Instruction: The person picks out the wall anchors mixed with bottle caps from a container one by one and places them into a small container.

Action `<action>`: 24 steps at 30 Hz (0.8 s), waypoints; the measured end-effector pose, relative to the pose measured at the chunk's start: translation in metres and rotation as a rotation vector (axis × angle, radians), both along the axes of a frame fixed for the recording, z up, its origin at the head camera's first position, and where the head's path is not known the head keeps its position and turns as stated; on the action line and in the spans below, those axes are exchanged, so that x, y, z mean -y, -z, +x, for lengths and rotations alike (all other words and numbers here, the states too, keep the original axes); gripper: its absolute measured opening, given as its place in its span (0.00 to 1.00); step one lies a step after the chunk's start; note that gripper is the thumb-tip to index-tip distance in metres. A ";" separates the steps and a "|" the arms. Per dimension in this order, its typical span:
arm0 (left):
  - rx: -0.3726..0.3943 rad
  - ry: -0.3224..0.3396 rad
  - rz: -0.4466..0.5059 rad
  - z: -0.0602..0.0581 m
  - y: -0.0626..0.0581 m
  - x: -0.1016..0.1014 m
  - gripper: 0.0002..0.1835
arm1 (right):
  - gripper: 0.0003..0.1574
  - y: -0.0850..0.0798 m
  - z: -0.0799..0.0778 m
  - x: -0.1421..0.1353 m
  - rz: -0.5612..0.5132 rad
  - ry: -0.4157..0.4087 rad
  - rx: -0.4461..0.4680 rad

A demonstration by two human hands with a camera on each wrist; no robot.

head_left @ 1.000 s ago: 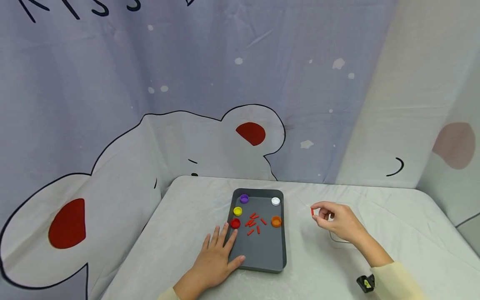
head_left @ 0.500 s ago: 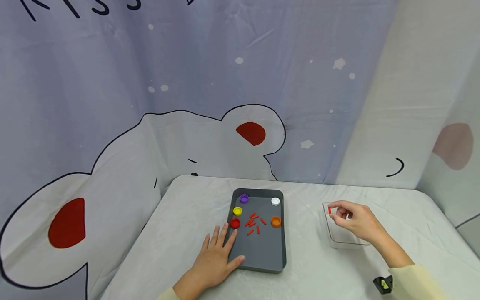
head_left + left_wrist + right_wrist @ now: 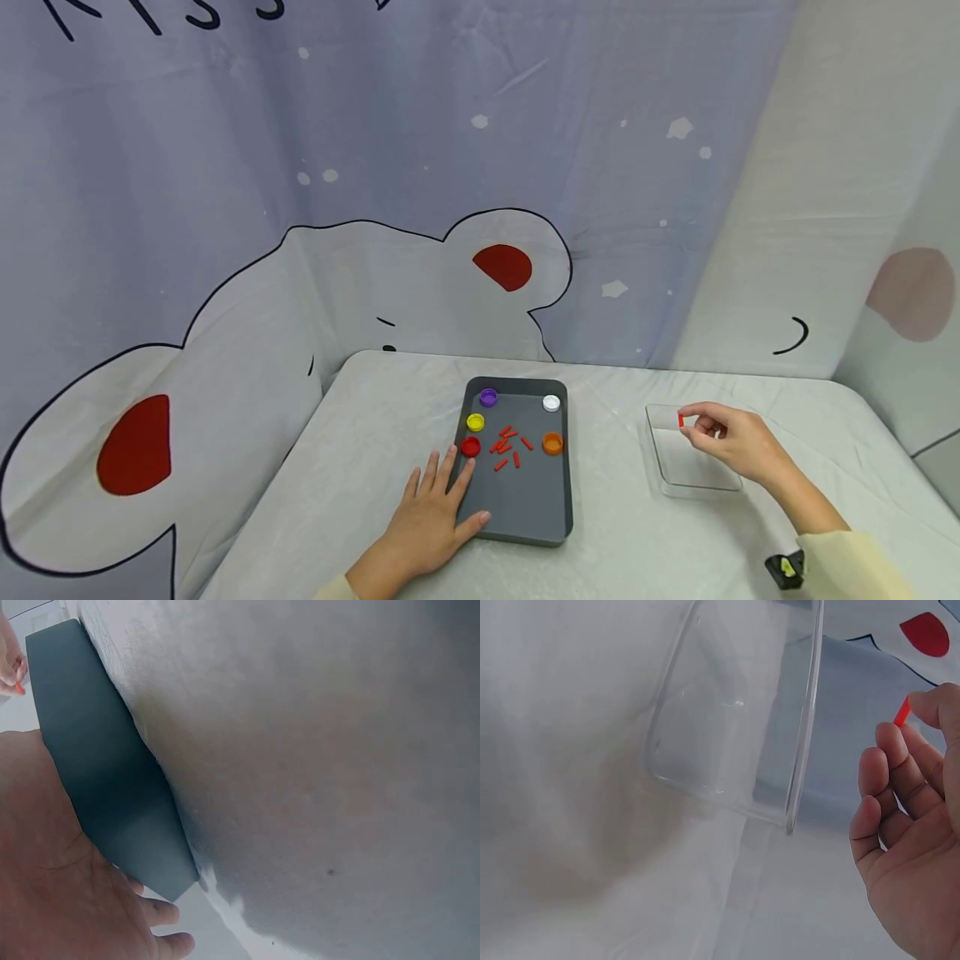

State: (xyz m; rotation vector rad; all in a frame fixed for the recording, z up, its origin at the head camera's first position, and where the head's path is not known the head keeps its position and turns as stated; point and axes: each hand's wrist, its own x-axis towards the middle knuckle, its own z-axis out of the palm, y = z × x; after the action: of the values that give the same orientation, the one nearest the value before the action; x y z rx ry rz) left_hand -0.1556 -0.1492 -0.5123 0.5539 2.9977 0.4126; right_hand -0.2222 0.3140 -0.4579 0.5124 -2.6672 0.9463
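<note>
Between thumb and forefinger my right hand (image 3: 731, 437) pinches a short red stick (image 3: 681, 420), held upright over a clear plastic box (image 3: 693, 486). In the right wrist view the red stick (image 3: 902, 712) shows at the fingertips, beside and above the box's rim (image 3: 804, 735). My left hand (image 3: 431, 521) lies with spread fingers at the left edge of a grey tray (image 3: 517, 508); its thumb reaches over the near left corner. Several red sticks (image 3: 501, 446) are scattered mid-tray. The left wrist view shows the tray's outer side (image 3: 112, 765) beside the palm.
Along the tray's left side sit a purple cap (image 3: 488, 397), a yellow cap (image 3: 476, 422) and a red cap (image 3: 470, 447). A white cap (image 3: 551, 402) and an orange cap (image 3: 552, 443) stand on its right. White cloth (image 3: 607, 517) covers the table; a printed curtain (image 3: 420, 125) hangs behind.
My right hand has moved right with the red stick, from the cloth left of the clear box to over it, uncovering more of the box. The left hand has stayed still.
</note>
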 end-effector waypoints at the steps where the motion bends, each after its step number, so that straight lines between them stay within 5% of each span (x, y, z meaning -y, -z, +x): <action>1: -0.001 0.001 0.000 0.000 0.000 0.000 0.44 | 0.12 0.001 0.000 -0.001 0.005 0.002 0.001; 14: -0.011 0.005 0.004 -0.001 0.004 0.001 0.43 | 0.15 -0.001 -0.007 -0.001 0.025 -0.012 0.000; 24: -0.029 0.004 0.007 0.000 0.003 0.001 0.43 | 0.14 -0.007 -0.015 0.032 -0.006 -0.101 0.022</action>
State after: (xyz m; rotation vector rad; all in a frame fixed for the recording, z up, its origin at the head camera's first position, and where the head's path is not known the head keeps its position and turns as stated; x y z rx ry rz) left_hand -0.1558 -0.1497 -0.5151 0.5708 3.0238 0.4181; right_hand -0.2372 0.2822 -0.4512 0.6442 -2.6787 0.9933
